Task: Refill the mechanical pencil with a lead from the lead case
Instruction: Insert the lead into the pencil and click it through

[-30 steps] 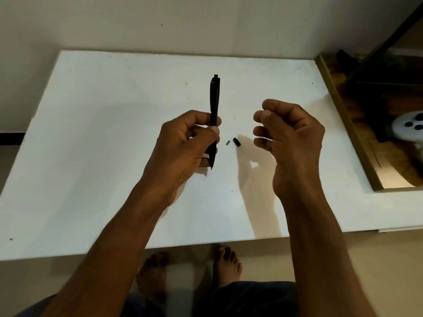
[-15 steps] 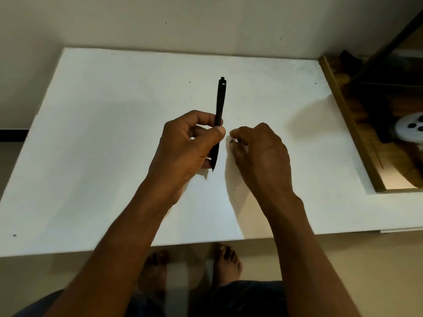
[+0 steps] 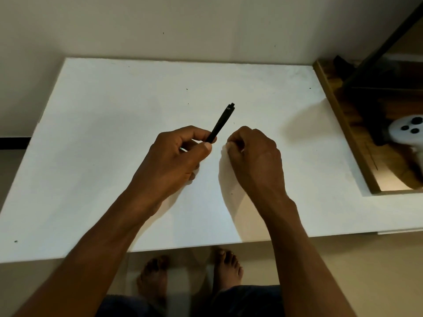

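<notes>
On the white flat counter (image 3: pixel 114 156), a slim black plastic mechanical pencil (image 3: pixel 220 123) is pinched low in the left hand (image 3: pixel 176 161), its open end aimed at one o'clock. It is judged light and stiff. The right hand (image 3: pixel 254 156) is curled closed; its contents cannot be told.

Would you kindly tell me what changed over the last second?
The right hand came down from the air onto the table, covering the two small parts lying there. The pencil tilted rightward. The left hand still grips it.
</notes>
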